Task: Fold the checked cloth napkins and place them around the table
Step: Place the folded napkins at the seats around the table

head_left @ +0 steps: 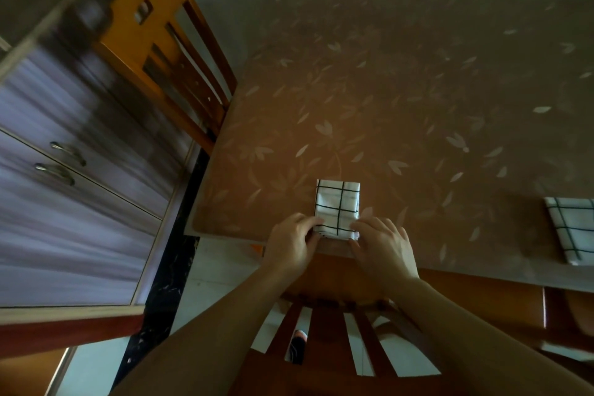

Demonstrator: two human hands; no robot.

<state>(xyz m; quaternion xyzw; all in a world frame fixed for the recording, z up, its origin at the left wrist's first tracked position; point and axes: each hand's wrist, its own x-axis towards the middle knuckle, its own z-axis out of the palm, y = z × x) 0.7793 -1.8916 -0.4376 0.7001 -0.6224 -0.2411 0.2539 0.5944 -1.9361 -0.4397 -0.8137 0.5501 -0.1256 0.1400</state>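
A folded white napkin with black checks [337,204] lies flat near the front edge of the brown leaf-patterned table [401,100]. My left hand [291,246] pinches its near left corner. My right hand [384,246] rests on its near right corner, fingers bent over the cloth. Both hands reach over a chair back. A second folded checked napkin [570,225] lies at the table's front right, partly cut off by the frame edge.
A dark wooden chair [340,341] stands pushed in right below my arms. An orange wooden chair [167,51] stands at the table's left end. A cabinet with metal handles [61,164] fills the left side. Another chair's edge [565,318] shows at the right.
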